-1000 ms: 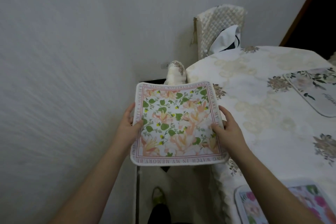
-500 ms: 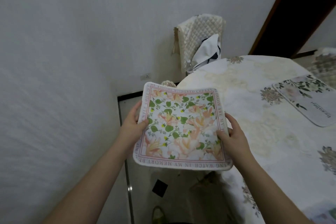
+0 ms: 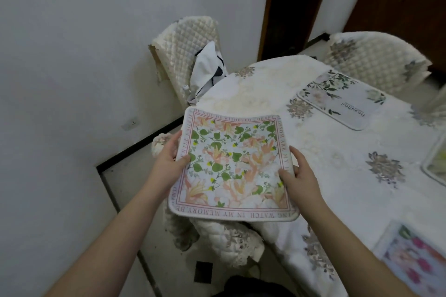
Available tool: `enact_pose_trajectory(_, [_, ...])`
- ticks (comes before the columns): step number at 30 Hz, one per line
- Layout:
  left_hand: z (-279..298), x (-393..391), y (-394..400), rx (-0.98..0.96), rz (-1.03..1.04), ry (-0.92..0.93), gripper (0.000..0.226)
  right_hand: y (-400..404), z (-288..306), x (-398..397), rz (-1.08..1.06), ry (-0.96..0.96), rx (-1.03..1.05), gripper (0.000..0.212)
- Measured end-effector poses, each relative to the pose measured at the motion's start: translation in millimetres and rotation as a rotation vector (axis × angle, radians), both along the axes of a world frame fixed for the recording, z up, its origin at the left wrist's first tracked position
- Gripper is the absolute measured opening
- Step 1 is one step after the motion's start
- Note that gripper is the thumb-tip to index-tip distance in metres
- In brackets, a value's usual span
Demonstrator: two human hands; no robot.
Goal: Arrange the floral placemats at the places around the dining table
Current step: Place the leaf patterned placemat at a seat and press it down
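Both hands grip one floral placemat (image 3: 233, 166) — the left hand (image 3: 166, 164) pinches its 9 o'clock edge, the right hand (image 3: 298, 176) its 3 o'clock edge, thumbs on top. It is held level over the dining table (image 3: 337, 152) corner, unplaced. Lowering onto a free place seems called for next — another placemat (image 3: 337, 99) already lies at 1 o'clock.

Peach blooms and green leaves inside a pink lettered border on the held placemat (image 3: 233, 166), grey-brown flowers across the cream tablecloth (image 3: 337, 152), a pale grey mat (image 3: 337, 99) sprigged with dark green leaves.
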State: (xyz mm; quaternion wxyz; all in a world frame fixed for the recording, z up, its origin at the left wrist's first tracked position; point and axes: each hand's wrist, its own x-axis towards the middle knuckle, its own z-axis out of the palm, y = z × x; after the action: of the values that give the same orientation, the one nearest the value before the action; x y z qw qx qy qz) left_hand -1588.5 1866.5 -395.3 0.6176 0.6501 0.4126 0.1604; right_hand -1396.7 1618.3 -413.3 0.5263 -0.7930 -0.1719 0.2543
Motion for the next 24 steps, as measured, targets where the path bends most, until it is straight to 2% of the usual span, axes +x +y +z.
enact_pose_trajectory(11, [-24,105,20,-0.005,-0.205,0.05,0.068,-20,-26,45,-0.233,0.124,0.05,0.06])
enact_pose_trajectory(24, [-72,204,27,-0.041,-0.602,0.066,0.069,-45,-56,29,-0.642,0.141,-0.02,0.061])
